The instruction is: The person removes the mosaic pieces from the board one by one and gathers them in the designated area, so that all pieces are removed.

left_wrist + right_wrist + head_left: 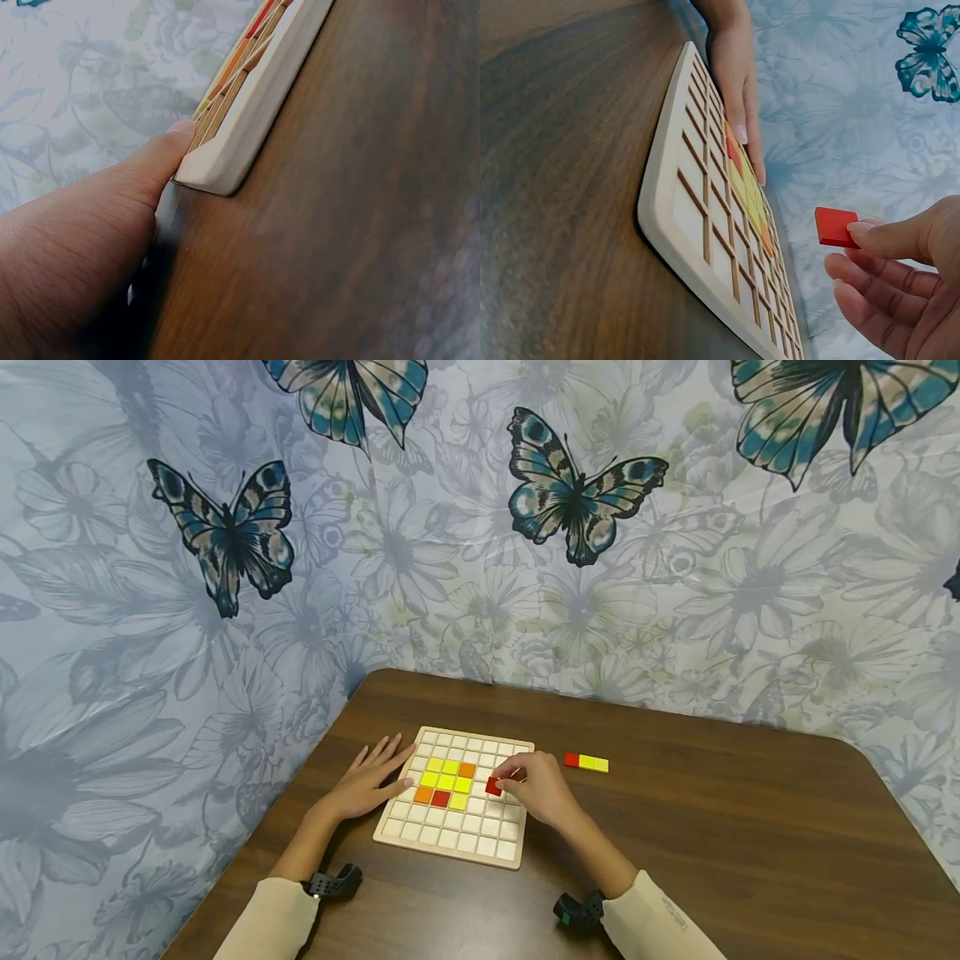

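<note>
A wooden grid board (pixel 450 850) with white square cells lies on the table. Yellow, orange and red tiles fill a block of cells left of its middle, among them a red tile (pixel 440 798) in the lowest coloured row. My right hand (pixel 538 783) pinches a red square tile (pixel 835 226) between thumb and fingertip, above the board's right part; the right wrist view shows it clear of the grid. Along the board's left edge rests my left hand (pixel 367 783), fingers spread and straight, the thumb (pixel 161 154) touching the rim.
To the right of the board, a short row of loose tiles (pixel 587 763) lies on the brown table (pixel 675 827), one red and the others yellow. A butterfly-patterned cloth wall (pixel 600 610) rises behind the table and along its left side.
</note>
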A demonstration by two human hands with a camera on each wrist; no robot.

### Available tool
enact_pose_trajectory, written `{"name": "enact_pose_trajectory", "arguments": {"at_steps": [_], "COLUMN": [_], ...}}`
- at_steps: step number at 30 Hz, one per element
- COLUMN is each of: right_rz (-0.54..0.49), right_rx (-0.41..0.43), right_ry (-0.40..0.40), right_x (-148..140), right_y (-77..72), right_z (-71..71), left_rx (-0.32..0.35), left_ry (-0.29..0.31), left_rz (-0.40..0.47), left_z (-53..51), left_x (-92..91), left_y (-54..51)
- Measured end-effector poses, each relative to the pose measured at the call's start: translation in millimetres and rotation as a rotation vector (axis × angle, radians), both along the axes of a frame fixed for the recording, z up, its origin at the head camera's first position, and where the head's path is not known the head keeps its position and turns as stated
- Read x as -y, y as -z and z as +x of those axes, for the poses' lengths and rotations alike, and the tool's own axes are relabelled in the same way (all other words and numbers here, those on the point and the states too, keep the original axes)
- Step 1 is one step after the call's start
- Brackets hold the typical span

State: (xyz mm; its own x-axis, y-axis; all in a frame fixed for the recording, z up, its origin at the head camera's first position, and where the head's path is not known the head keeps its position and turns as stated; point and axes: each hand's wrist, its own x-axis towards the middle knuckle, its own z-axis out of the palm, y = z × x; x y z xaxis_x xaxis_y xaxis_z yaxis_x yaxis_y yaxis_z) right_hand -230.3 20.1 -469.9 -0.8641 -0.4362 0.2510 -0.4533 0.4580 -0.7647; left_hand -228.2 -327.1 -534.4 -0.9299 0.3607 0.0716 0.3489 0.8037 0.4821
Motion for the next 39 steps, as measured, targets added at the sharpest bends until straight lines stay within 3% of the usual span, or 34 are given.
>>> {"name": "enact_pose_trajectory", "arguments": {"at_steps": [14, 39], "right_rz": [-0.009, -0.036], "right_rx": [0.043, 0.045], "right_ry": [0.024, 0.072], "right_x": [-15.4, -44.0], "right_y": [-14.9, -23.9], "right_z": [0.0, -13.7], "left_rx": [-0.014, -0.020], "left_ry": [-0.001, -0.008], "left_rz": [0.004, -0.006], "left_z": [-2.7, -1.1], "left_x": [0.0, -0.2], "left_y": [0.8, 2.0]}}
